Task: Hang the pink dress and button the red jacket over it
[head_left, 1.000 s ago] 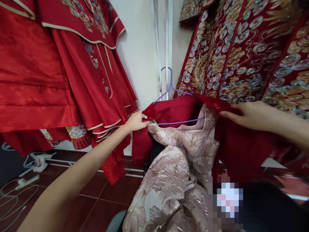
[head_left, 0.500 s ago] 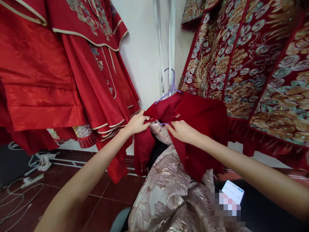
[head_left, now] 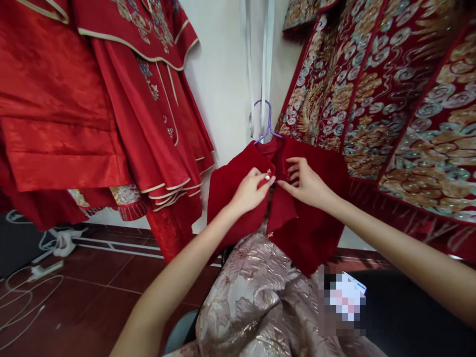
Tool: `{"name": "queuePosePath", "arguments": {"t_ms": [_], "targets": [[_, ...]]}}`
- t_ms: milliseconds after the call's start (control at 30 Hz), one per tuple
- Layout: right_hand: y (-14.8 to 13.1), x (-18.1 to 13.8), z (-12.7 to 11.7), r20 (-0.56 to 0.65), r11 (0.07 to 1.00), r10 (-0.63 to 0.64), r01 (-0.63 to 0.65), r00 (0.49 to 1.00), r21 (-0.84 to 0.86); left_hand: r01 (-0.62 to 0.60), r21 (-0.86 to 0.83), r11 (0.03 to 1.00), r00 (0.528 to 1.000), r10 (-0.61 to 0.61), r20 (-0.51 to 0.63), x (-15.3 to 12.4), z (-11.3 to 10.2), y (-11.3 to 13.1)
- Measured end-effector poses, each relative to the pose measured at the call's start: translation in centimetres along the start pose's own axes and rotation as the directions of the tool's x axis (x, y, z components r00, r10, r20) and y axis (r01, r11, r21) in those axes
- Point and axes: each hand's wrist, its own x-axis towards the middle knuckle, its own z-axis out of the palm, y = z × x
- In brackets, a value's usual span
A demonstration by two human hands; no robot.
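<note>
A red velvety jacket (head_left: pixel 320 168) hangs in front of me on a purple hanger (head_left: pixel 269 124), its dark red lining showing at the neck. My left hand (head_left: pixel 251 191) pinches one front edge close to the collar, beside a small white bead at the fingertips. On the other front edge, my right hand (head_left: pixel 308 183) has its thumb and curled fingers around the fabric. The two edges lie close together, with a narrow gap between them. Below the jacket a shiny pinkish-silver floral fabric (head_left: pixel 256 292) spreads over my lap.
Red garments (head_left: pixel 148 124) with pale trim hang at left, and a heavily embroidered gown (head_left: pixel 372 109) hangs at right. White cables (head_left: pixel 29 297) lie on the tiled floor (head_left: pixel 119 292) at lower left. A partly blurred phone (head_left: pixel 355 282) rests on a dark surface.
My left hand has moved right with its jacket edge, and my right hand has shifted slightly right and up. The jacket's open front has been drawn nearly together.
</note>
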Motion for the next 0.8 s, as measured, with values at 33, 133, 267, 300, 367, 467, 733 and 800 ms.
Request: {"name": "queuePosePath", "arguments": {"t_ms": [33,133,267,300,367,467,733,800], "targets": [[-0.3,0.2,0.3,-0.007,1.0,-0.008,0.008,1.0,0.015,0.053,0.036,0.998,0.999,-0.053,-0.003,-0.2,1.4,-0.3],[-0.5,0.6,1.1,-0.03,1.0,-0.021,0.022,0.999,0.016,0.265,0.087,0.96,0.962,-0.258,-0.084,-0.4,3.6,-2.0],[0.0,0.6,1.8,-0.002,0.999,0.016,-0.015,1.0,0.032,0.319,0.044,0.947,0.923,-0.3,-0.24,-0.5,3.1,-3.5],[0.1,0.6,1.9,-0.001,0.998,0.023,-0.023,1.0,0.054,0.289,0.018,0.957,0.92,-0.272,-0.281,-0.7,2.8,-3.5],[0.2,0.5,2.1,-0.005,0.992,0.021,-0.021,1.0,0.127,0.207,-0.037,0.978,0.918,-0.207,-0.339,-1.1,2.5,-3.2],[-0.1,0.4,2.4,0.023,0.972,-0.01,0.004,1.0,0.236,0.138,-0.092,0.986,0.912,-0.162,-0.377,-1.8,2.1,-2.5],[-1.9,1.0,2.2,-0.017,0.982,0.044,-0.04,0.999,0.183,0.015,-0.032,0.999,0.955,-0.024,-0.295,-1.4,1.4,-1.4],[-2.4,0.9,1.8,-0.005,0.98,0.027,-0.026,1.0,0.198,0.032,-0.026,0.999,0.956,-0.038,-0.291,-1.0,1.2,-1.1]]}}
